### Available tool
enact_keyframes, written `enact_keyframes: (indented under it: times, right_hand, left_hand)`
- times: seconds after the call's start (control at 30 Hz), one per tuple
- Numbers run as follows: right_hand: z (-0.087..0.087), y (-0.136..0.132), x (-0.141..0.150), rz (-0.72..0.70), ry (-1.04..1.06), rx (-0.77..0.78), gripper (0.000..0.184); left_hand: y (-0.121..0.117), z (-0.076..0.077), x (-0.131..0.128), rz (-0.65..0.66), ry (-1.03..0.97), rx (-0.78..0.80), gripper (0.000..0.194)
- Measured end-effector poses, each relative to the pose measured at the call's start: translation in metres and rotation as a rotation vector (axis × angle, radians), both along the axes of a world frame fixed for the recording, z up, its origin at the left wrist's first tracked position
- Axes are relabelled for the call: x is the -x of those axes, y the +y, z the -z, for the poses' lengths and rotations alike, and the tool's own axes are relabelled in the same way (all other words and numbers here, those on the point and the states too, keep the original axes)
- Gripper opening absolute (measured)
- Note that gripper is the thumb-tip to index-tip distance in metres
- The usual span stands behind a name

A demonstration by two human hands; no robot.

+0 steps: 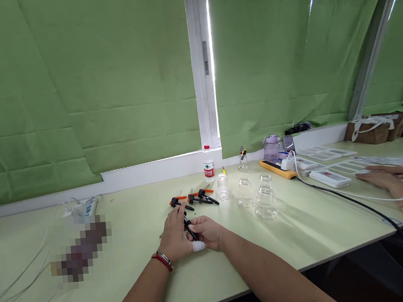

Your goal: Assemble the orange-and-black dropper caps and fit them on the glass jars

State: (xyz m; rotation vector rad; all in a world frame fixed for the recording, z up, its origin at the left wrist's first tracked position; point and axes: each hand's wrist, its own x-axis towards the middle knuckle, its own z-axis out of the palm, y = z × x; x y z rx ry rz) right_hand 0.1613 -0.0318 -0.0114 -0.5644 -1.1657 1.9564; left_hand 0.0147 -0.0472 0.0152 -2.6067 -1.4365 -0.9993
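A slim black rod-shaped part [191, 230] is between my two hands, just above the table; what kind of tool it is I cannot make out. My left hand [175, 234], with a white wrap on the thumb, closes around it from the left and hides part of it. From the right, the fingers of my right hand [208, 232] pinch its lower end. Just beyond my fingers lie several black tools with orange parts: one at the left [181, 203], one in the middle [196, 199] and one at the right [207, 194].
Clear glass vessels [245, 191] stand right of the tools, near a red-capped water bottle [208, 164]. An orange power strip [278, 169] feeds a black cable [348, 204] across the right side. Another person's hands [381, 178] rest by white cards [329, 178]. A blurred patch [84, 253] lies left.
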Motion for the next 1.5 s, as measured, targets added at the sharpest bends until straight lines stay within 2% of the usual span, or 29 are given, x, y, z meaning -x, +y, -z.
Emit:
enact_keyframes:
  times: [0.23,0.37,0.43,0.53,0.63,0.67,0.73,0.9,1.03,1.13,1.23,1.4,1.5]
  right_hand:
    - [-0.001,-0.002,0.001,-0.005,0.006,-0.007,0.036]
    - [-0.003,-0.003,0.000,-0.016,-0.009,-0.047,0.037]
    - [-0.003,0.001,-0.003,0.031,-0.047,-0.092,0.037]
    - [0.003,0.017,-0.013,0.280,-0.188,-0.182,0.038]
    - [0.013,0.037,-0.024,0.642,-0.465,-0.258,0.027]
    - [0.016,0.042,-0.027,0.714,-0.565,-0.313,0.023]
    - [0.020,0.049,-0.030,0.770,-0.765,-0.464,0.022]
    - [0.017,0.045,-0.021,0.618,-1.235,-0.869,0.035]
    - [0.013,0.040,-0.015,0.521,-1.423,-1.007,0.028]
    - [0.014,0.041,-0.016,0.515,-1.412,-1.033,0.026]
    - [0.015,0.042,-0.020,0.521,-1.341,-0.983,0.023]
    - [0.013,0.041,-0.023,0.537,-1.263,-0.785,0.014]
    - [0.011,0.040,-0.023,0.515,-1.260,-0.751,0.009]
  left_hand:
    - [-0.007,-0.008,-0.002,-0.006,-0.037,-0.032,0.102]
    - [-0.007,-0.008,0.001,-0.010,-0.118,0.050,0.099]
    - [-0.007,-0.009,0.004,0.001,-0.213,0.126,0.098]
    - [-0.010,-0.016,0.009,0.122,-0.518,0.300,0.089]
    - [-0.016,-0.029,0.012,0.379,-0.918,0.557,0.077]
    - [-0.018,-0.033,0.012,0.456,-1.016,0.651,0.077]
    - [-0.019,-0.038,0.014,0.551,-1.122,0.822,0.080]
    - [-0.012,-0.036,0.016,0.556,-1.144,1.104,0.076]
    - [-0.007,-0.030,0.016,0.460,-1.117,1.217,0.073]
    - [-0.006,-0.028,0.015,0.353,-1.072,1.271,0.073]
    - [-0.006,-0.025,0.012,0.276,-1.025,1.324,0.072]
    - [-0.007,-0.024,0.008,0.274,-0.972,1.375,0.073]
    - [-0.007,-0.025,0.007,0.297,-0.955,1.387,0.072]
